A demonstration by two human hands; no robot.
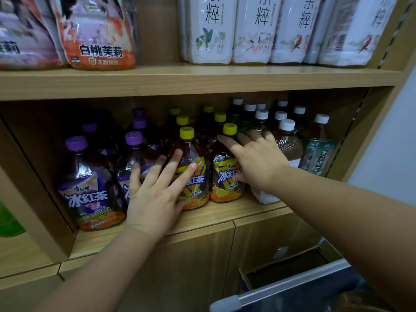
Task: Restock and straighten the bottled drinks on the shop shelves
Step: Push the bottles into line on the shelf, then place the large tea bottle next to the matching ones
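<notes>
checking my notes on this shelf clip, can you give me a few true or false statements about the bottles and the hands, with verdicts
1. The left hand lies with fingers spread across the front bottles. True.
2. The right hand is lifting a bottle clear of the lower shelf. False: it rests against the front yellow-capped bottle, which stands on the shelf.
3. The purple-capped bottles stand left of the yellow-capped ones. True.
4. The white-capped bottles fill the left end of the shelf. False: they stand at the right end.
5. The upper shelf holds white-labelled bottles above the right hand. True.
</notes>
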